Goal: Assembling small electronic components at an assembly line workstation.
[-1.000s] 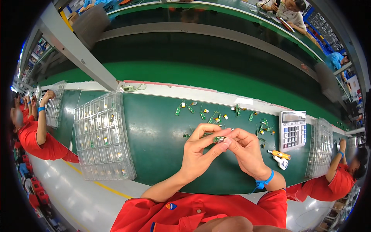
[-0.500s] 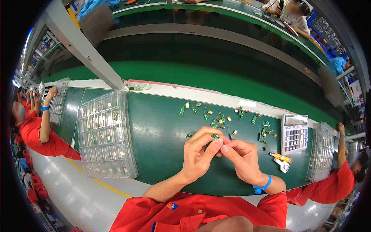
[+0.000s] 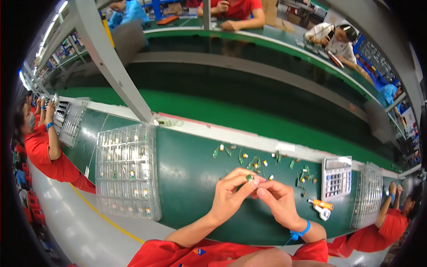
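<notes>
One green bench (image 3: pixel 195 178) is spread beneath the work, 12 o'clock being taken as away from the body and the grasp as the dial's centre. At 9 o'clock a large clear compartment tray (image 3: pixel 155 196) is set, small parts being lodged in many of its pockets. Between 3 and 4, well apart, further clear trays (image 3: pixel 367 196) are stood. Over the bench, the left hand (image 3: pixel 227 198) is placed between 7 and 8, the right hand (image 3: pixel 283 203) between 4 and 5. At 3 a pale calculator (image 3: pixel 336 178) is laid; toward 4, an orange tool (image 3: pixel 323 204) is rested just beside a white piece (image 3: pixel 324 214). Loose green boards (image 3: pixel 278 156), with wires and small yellow-and-white parts, are scattered from 10 round to 3.

Smallest comes the held green board (image 3: pixel 250 177), on which the next move is judged to turn: it is pinched between the left thumb and forefinger, so the left hand is the nearer. Its long axis is too covered to be told. From it the right fingers (image 3: pixel 262 192) are found at 5 o'clock, narrowly set, close by the left thumb tip; whether anything is gripped there cannot be told.
</notes>
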Motion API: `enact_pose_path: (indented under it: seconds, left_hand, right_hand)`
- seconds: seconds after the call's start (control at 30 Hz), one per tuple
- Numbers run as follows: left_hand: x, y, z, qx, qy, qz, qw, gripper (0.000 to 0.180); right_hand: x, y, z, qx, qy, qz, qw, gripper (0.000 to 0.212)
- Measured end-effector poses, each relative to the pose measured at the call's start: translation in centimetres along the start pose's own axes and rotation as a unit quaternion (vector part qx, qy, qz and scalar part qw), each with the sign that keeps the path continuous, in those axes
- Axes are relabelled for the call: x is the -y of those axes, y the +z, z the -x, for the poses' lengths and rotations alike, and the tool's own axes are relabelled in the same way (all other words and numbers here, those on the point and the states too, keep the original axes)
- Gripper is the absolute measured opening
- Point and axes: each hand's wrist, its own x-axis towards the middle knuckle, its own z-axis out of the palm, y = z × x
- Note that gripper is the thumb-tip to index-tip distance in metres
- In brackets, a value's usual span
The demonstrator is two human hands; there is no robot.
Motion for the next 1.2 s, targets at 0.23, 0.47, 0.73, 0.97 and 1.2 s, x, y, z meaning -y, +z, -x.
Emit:
enact_pose_path:
  seconds: [0.23, 0.47, 0.73, 0.97, 1.2]
  left_hand:
    - [0.7, 0.3, -0.3, 0.098, 0.068, -0.042, 0.992, 0.028]
    - [1.1, -0.2, -0.9, 0.161, 0.111, -0.066, 0.978, 0.036]
    - [-0.8, -0.9, -1.1, 0.266, 0.019, 0.074, 0.961, 0.039]
    - [0.6, 0.2, -0.5, 0.206, 0.058, 0.025, 0.977, 0.035]
    - [0.0, 0.6, -0.1, 0.169, 0.090, -0.040, 0.981, 0.027]
  right_hand:
    - [0.2, -0.9, 0.0, -0.020, -0.035, 0.054, 0.998, 0.015]
    - [0.4, -1.1, 0.0, 0.020, -0.013, 0.042, 0.999, 0.013]
    - [0.5, -1.6, 0.3, 0.060, 0.002, 0.022, 0.998, 0.019]
    - [-0.9, -1.5, 0.4, 0.047, -0.083, 0.042, 0.995, 0.018]
    - [-1.1, -0.9, 1.2, 0.010, -0.087, 0.052, 0.995, 0.018]
